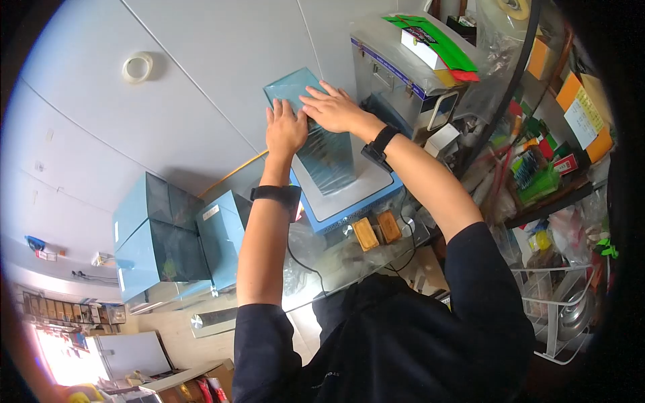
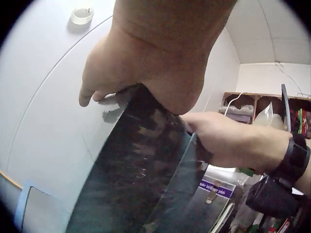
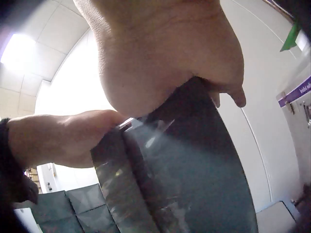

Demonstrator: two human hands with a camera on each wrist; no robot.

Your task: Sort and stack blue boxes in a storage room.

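A tall blue box with a glossy, film-like surface stands on a low blue-edged machine with a pale flat top. My left hand lies on the box's upper end, fingers extended and pointing away from me. Beside it my right hand rests on the same end, fingers spread, its thumb side close to the left hand. From the left wrist view, the palm covers the near top edge of the box, whose dark side drops below. Both wrists wear black straps.
More blue boxes stand together on the left. A silver metal case with green packaging on top is behind right. Two small wooden blocks sit before the machine. Cluttered shelves line the right; a tape roll hangs on the wall.
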